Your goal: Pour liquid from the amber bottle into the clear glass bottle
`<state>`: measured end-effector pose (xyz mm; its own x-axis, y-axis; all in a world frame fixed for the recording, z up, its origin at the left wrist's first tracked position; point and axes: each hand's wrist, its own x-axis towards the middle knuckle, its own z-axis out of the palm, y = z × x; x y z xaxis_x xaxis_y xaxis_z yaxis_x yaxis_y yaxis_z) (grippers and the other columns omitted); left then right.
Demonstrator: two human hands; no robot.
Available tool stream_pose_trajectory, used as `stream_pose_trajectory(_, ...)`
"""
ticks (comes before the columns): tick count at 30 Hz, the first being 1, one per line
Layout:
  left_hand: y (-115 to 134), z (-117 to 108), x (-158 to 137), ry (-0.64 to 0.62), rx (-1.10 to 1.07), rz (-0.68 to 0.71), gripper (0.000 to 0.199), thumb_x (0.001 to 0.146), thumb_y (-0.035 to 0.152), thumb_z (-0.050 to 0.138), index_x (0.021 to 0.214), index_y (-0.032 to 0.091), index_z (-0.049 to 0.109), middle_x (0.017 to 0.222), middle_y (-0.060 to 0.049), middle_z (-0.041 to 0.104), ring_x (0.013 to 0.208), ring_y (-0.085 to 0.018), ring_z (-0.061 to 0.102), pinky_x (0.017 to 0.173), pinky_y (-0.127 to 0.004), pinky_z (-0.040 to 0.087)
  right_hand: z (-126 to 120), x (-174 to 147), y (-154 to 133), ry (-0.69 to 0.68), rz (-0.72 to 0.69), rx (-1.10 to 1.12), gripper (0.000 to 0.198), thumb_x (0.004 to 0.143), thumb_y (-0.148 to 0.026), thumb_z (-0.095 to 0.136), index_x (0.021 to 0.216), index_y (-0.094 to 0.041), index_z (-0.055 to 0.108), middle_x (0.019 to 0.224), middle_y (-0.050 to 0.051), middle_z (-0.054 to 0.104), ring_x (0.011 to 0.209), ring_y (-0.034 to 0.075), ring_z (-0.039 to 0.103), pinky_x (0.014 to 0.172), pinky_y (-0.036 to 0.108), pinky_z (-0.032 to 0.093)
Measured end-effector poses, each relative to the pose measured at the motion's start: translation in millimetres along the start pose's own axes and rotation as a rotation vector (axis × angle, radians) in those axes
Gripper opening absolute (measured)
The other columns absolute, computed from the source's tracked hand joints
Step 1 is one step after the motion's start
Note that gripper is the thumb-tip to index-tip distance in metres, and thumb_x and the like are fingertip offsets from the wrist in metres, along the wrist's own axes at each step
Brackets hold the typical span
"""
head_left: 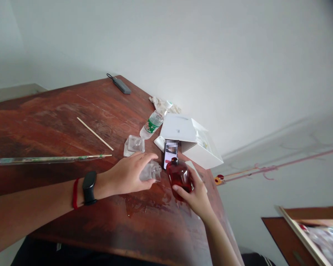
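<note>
Pale wall behind a red-brown wooden table, with a wet patch toward the near edge. In the right hand, a dark red bottle, toward the table's right edge, neck up and leaning slightly left, with no cap at the mouth. Grip closed on the body, thumb across the near face, fingers behind. Cannot tell whether lifted or resting on the table. Looks stiff and smooth, glass or hard plastic: probably the heavier of the two, slippery if wet, easy to chip if glass. Best taken low round the broad body, clear of the narrow neck. In the left hand, well in from the near edge, a small clear bottle, neck pointed toward the dark red bottle; grip curled round from the left, thumb along the near side. Probably light and slick, best held by the sides without hard squeezing. Just beyond, toward the table's far corner, a clear square-edged item, then a labelled water bottle. Between the hands and a white box by the right edge, a phone. Farther toward the left, a wooden stick and a wrapped packet; near the far corner, a grey device.
</note>
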<state>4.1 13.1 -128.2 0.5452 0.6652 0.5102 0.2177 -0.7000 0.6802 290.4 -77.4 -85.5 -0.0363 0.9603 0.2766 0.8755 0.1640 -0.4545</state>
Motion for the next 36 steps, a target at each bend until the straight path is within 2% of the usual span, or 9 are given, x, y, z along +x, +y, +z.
stream_pose_trajectory(7, -0.6, -0.4, -0.4, -0.019, -0.004, -0.010, 0.058, 0.089, 0.029, 0.079, 0.139, 0.020, 0.052, 0.136, -0.014, 0.071, 0.124, -0.033, 0.071, 0.108, -0.047, 0.057, 25.1, 17.2, 20.9, 0.355, 0.065, 0.335, 0.061, 0.093, -0.054, 0.069, 0.144, -0.023, 0.058, 0.132, 0.015, 0.075, 0.121, 0.039, 0.073, 0.105, 0.058, 0.058)
stream_pose_trajectory(11, -2.3, -1.1, -2.9, -0.042, 0.002, -0.016, 0.058, 0.091, 0.030, 0.078, 0.141, 0.022, 0.051, 0.139, -0.012, 0.070, 0.127, -0.032, 0.070, 0.111, -0.048, 0.056, 41.5, 20.2, 44.3, 0.476, 0.107, 0.433, 0.062, 0.100, -0.058, 0.054, 0.151, -0.024, 0.049, 0.134, 0.017, 0.072, 0.121, 0.039, 0.072, 0.105, 0.063, 0.056)
stream_pose_trajectory(16, -3.2, -0.5, -4.7, -0.040, 0.002, -0.009, 0.055, 0.096, 0.033, 0.074, 0.144, 0.023, 0.050, 0.143, -0.014, 0.067, 0.132, -0.032, 0.066, 0.117, -0.050, 0.053, 56.6, 9.7, 65.7, 0.502, 0.179, 0.566, 0.065, 0.104, -0.062, 0.043, 0.155, -0.022, 0.045, 0.131, 0.017, 0.071, 0.114, 0.038, 0.073, 0.096, 0.061, 0.061)
stream_pose_trajectory(20, -4.1, -1.2, -3.5, -0.056, 0.003, -0.021, 0.050, 0.099, 0.036, 0.072, 0.143, 0.024, 0.052, 0.140, -0.014, 0.069, 0.128, -0.033, 0.068, 0.115, -0.052, 0.055, 63.2, 10.3, 62.7, 0.491, 0.217, 0.700, 0.062, 0.105, -0.065, 0.041, 0.154, -0.027, 0.044, 0.138, 0.014, 0.069, 0.119, 0.034, 0.073, 0.097, 0.056, 0.063)
stream_pose_trajectory(23, -9.3, -1.8, -1.9, -0.059, 0.003, -0.030, 0.050, 0.099, 0.040, 0.073, 0.142, 0.023, 0.054, 0.139, -0.014, 0.069, 0.126, -0.033, 0.069, 0.113, -0.054, 0.056, 61.7, 18.1, 54.1, 0.514, 0.215, 0.836, 0.057, 0.100, -0.065, 0.057, 0.147, -0.032, 0.050, 0.140, 0.011, 0.069, 0.121, 0.032, 0.072, 0.100, 0.052, 0.063)
stream_pose_trajectory(27, -18.6, -1.4, -0.2, -0.078, -0.046, -0.049, 0.052, 0.098, 0.043, 0.075, 0.141, 0.024, 0.055, 0.140, -0.013, 0.068, 0.124, -0.032, 0.071, 0.107, -0.051, 0.061, 53.0, 27.4, 48.1, 0.566, 0.215, 0.982, 0.063, 0.091, -0.059, 0.076, 0.142, -0.034, 0.052, 0.134, 0.008, 0.073, 0.119, 0.032, 0.072, 0.099, 0.051, 0.064)
stream_pose_trajectory(32, -23.9, 0.1, -0.3, -0.076, -0.096, -0.072, 0.054, 0.094, 0.041, 0.079, 0.141, 0.025, 0.057, 0.140, -0.012, 0.067, 0.121, -0.030, 0.071, 0.105, -0.049, 0.063, 47.4, 32.3, 50.7, 0.605, 0.227, 1.076, 0.057, 0.084, -0.056, 0.085, 0.129, -0.032, 0.061, 0.127, 0.006, 0.075, 0.118, 0.032, 0.071, 0.102, 0.053, 0.063)
stream_pose_trajectory(36, -24.9, 0.5, 0.1, -0.076, -0.077, -0.058, 0.055, 0.095, 0.040, 0.078, 0.143, 0.026, 0.056, 0.141, -0.012, 0.066, 0.121, -0.029, 0.070, 0.104, -0.049, 0.064, 47.9, 35.8, 54.2, 0.624, 0.241, 1.099, 0.058, 0.082, -0.057, 0.086, 0.129, -0.032, 0.062, 0.125, 0.005, 0.076, 0.119, 0.032, 0.072, 0.101, 0.053, 0.064)
